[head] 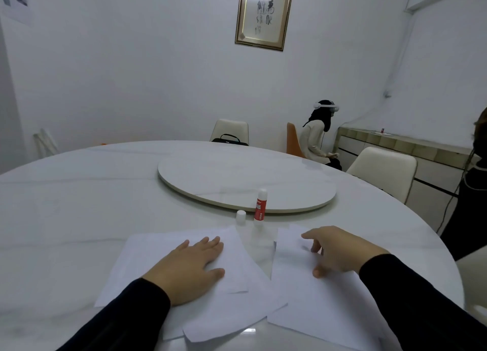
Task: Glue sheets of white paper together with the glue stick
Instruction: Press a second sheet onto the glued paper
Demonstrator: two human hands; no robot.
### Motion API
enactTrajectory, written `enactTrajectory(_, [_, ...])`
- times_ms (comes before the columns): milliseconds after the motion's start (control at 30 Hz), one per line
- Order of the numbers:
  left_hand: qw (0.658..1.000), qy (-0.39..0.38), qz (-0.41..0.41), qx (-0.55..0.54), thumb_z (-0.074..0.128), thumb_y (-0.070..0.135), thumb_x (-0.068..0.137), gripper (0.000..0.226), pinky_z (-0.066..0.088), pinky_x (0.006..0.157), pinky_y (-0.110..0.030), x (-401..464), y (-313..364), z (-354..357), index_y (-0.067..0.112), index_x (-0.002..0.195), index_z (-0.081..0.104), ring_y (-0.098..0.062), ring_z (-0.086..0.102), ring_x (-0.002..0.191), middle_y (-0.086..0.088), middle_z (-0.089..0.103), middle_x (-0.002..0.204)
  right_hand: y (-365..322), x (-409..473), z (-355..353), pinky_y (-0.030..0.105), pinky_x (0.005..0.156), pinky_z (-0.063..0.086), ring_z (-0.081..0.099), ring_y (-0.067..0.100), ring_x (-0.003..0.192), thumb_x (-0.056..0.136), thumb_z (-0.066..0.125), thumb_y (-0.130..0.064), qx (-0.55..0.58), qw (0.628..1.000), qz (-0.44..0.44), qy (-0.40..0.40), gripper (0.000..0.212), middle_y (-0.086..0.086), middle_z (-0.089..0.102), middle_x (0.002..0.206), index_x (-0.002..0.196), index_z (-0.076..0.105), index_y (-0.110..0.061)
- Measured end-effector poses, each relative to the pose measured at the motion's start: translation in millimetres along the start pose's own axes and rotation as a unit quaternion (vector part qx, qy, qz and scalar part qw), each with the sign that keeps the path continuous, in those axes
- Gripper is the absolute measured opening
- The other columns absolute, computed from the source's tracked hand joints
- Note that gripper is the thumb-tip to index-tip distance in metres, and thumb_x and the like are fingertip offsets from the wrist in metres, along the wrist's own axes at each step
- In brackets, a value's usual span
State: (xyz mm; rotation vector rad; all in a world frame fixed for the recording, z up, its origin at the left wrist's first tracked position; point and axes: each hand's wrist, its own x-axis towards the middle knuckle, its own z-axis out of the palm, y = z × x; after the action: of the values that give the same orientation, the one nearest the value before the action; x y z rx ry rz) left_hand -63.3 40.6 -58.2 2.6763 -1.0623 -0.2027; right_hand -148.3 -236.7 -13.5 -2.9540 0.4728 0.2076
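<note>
Sheets of white paper lie on the near part of the round white table point(79, 206). My left hand point(192, 266) rests flat, fingers spread, on the left stack of sheets point(147, 256). My right hand point(337, 250) is arched with its fingertips touching the right sheet point(329, 306), holding nothing. A red and white glue stick point(260, 206) stands upright just beyond the papers, uncapped. Its white cap point(241, 217) stands on the table to its left.
A raised round turntable point(245, 177) fills the table's middle, just behind the glue stick. Cream chairs point(384, 171) stand at the far and right sides. A person sits beyond the table at a low cabinet point(411, 150). Another person stands at the right edge.
</note>
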Motion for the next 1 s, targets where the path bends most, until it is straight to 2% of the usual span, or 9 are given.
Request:
enactTrajectory(133, [1.000,0.006,-0.018,0.001,0.031,0.041,0.097,0.059,-0.005,0.118,-0.026,-2.5,-4.0,-0.8,0.030,0.150,0.008,0.001,-0.003,0.145,0.018,0.000,0.158,2.5,-4.7,-4.3,0.021,0.084,0.039,0.049,0.013,0.113,0.074,0.076,-0.033,-0.002,1.000,0.022,-0.009,0.079,-0.008,0.048,0.119,0.142,0.039,-0.026])
enactTrajectory(267, [1.000,0.003,-0.015,0.005,0.031,0.040,0.096,0.060,-0.005,0.118,-0.026,-2.4,-2.8,0.8,0.029,0.150,0.009,0.000,-0.002,0.145,0.017,0.000,0.158,6.8,-6.1,-10.3,0.022,0.064,0.045,0.058,0.011,0.084,0.062,0.081,-0.035,0.007,1.000,0.005,-0.004,0.032,-0.010,0.057,0.093,0.086,0.061,-0.027])
enactTrajectory(433, [1.000,0.018,-0.008,0.007,0.032,0.041,0.095,0.060,-0.005,0.118,-0.026,-2.3,-3.5,2.1,0.029,0.150,0.009,0.000,-0.002,0.145,0.017,0.001,0.158,18.2,-14.0,-32.9,0.020,0.061,0.044,0.057,0.005,0.079,0.051,0.085,-0.029,0.059,0.997,-0.009,0.057,0.036,-0.012,0.059,0.084,0.071,0.055,-0.030])
enactTrajectory(533, [1.000,0.021,-0.005,0.007,0.027,0.042,0.097,0.058,-0.007,0.119,-0.028,-3.0,-1.8,2.5,0.029,0.150,0.009,-0.001,-0.002,0.145,0.017,0.000,0.158,21.3,-31.9,-67.3,0.022,0.070,0.050,0.062,0.007,0.084,0.049,0.087,-0.031,0.071,0.992,-0.022,0.105,0.041,-0.010,0.068,0.089,0.084,0.066,-0.029])
enactTrajectory(633, [0.994,0.080,0.004,-0.081,0.016,0.047,0.098,0.057,-0.007,0.114,-0.022,-2.8,0.4,-3.3,0.025,0.150,0.014,-0.005,0.004,0.146,0.018,0.002,0.155,4.6,-59.4,-104.0,0.015,0.061,0.052,0.067,0.009,0.075,0.058,0.089,-0.015,0.161,0.973,-0.069,0.151,0.035,-0.004,0.072,0.081,0.086,0.069,-0.023])
enactTrajectory(733, [0.893,0.168,-0.041,-0.417,0.038,0.074,0.077,0.071,0.020,0.115,-0.026,-14.2,2.2,-25.0,0.032,0.133,0.050,-0.005,0.037,0.133,0.013,0.044,0.144,-24.5,-80.3,-123.5,0.034,0.066,0.061,0.073,0.026,0.077,0.056,0.085,0.007,0.379,0.900,-0.182,0.115,0.040,0.010,0.077,0.086,0.089,0.072,-0.013])
enactTrajectory(800, [0.829,0.125,-0.017,-0.546,0.046,0.093,0.046,0.090,0.041,0.105,-0.034,-27.9,4.7,-39.1,0.039,0.117,0.058,-0.008,0.053,0.122,0.014,0.061,0.127,-44.4,-78.9,-121.4,0.036,0.064,0.060,0.073,0.028,0.076,0.052,0.082,0.011,0.498,0.830,-0.234,0.092,0.047,0.013,0.076,0.091,0.094,0.070,-0.007])
enactTrajectory(900, [0.769,0.046,0.036,-0.637,0.072,0.079,0.034,0.089,0.058,0.081,-0.034,-49.8,9.3,-57.9,0.029,0.108,0.069,-0.020,0.068,0.104,0.001,0.072,0.112,-79.2,-63.1,-101.8,0.033,0.060,0.058,0.073,0.026,0.071,0.057,0.072,0.007,0.621,0.739,-0.250,0.077,0.042,0.014,0.076,0.088,0.098,0.067,-0.002])
enactTrajectory(1000, [0.748,0.092,0.007,-0.657,0.089,0.050,0.036,0.068,0.061,0.065,-0.029,-66.3,3.2,-73.3,0.016,0.093,0.073,-0.019,0.073,0.086,-0.007,0.075,0.103,-110.8,-43.1,-69.6,0.036,0.062,0.059,0.072,0.027,0.072,0.057,0.077,0.003,0.669,0.709,-0.211,0.078,0.039,0.015,0.076,0.090,0.095,0.068,-0.004])
